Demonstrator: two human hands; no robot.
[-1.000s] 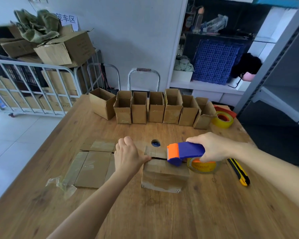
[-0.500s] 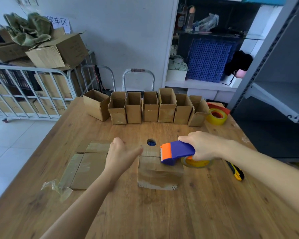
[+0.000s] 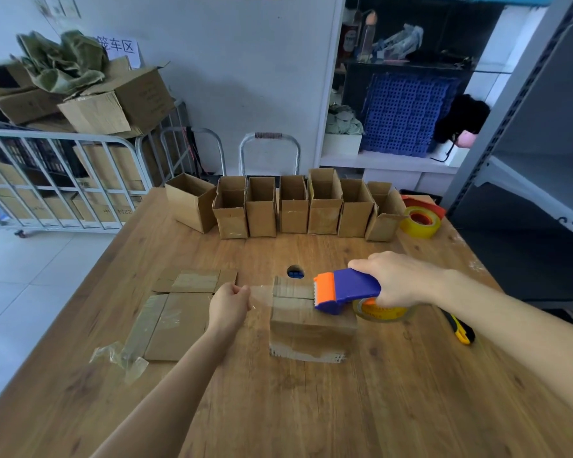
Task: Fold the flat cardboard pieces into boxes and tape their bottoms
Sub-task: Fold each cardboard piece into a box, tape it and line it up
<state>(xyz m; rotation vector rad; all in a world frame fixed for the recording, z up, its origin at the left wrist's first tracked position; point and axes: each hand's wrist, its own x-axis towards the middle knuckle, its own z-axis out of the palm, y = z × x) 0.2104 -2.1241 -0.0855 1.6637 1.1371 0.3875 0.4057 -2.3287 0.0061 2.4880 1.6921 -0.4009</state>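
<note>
Gripping the tape dispenser [image 3: 348, 289] in a fully curled right hand [image 3: 401, 282], with its orange blade end over the box [image 3: 311, 332]. Pinching the free end of the clear tape strip [image 3: 262, 292] in a closed left hand [image 3: 229, 304], just left of that box. Sitting mid-table [image 3: 377, 408] with flaps closed on top, near flat cardboard pieces [image 3: 176, 322] at the left.

The right hand [image 3: 399, 280] and the dispenser [image 3: 348, 289] cover most of the roll [image 3: 382, 314]. The dispenser also hides part of the top of the box [image 3: 311, 335]. The clear tape [image 3: 262, 294] is faint, and we cannot follow its edges. The left hand [image 3: 229, 302] hides its own fingertips. The frame cuts both arms.
</note>
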